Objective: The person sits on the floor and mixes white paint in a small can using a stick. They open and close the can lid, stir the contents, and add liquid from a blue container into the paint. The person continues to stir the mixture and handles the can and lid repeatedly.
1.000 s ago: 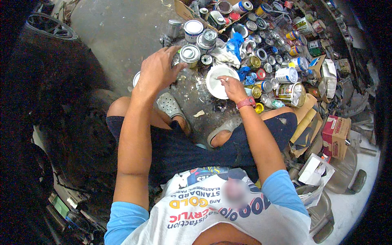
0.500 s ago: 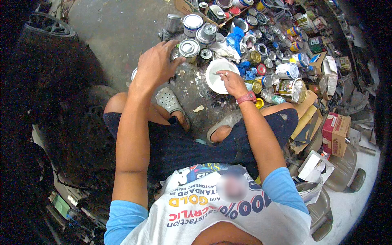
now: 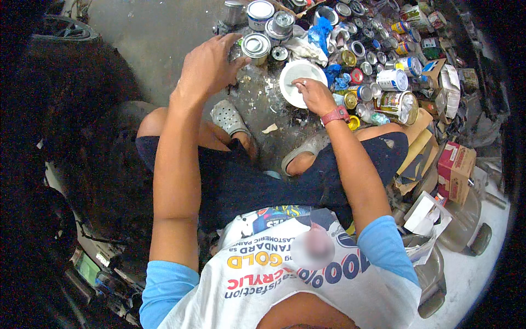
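Note:
My left hand [image 3: 208,61] is raised with its fingers apart and holds nothing. Its thumb and fingertips are beside a paint can with a silver lid [image 3: 256,45]; I cannot tell whether they touch it. To the right, a round white tub [image 3: 287,82] stands on the floor. My right hand [image 3: 318,97], with a red watch [image 3: 335,115] at the wrist, reaches over the tub's near right edge. Its fingers are pinched together over the tub's inside. What they grip is too small and hidden to make out.
Many paint cans and jars [image 3: 392,80] crowd the right side, with blue crumpled cloth [image 3: 320,34] among them. A white-lidded can [image 3: 260,10] stands farther off. At right are a red and brown carton [image 3: 456,171] and flattened cardboard [image 3: 419,137]. A dark wheel [image 3: 63,27] is at far left.
The whole view has shifted, so the cans and tub appear higher up. Both hands keep nearly the same places beside the silver-lidded can and over the tub.

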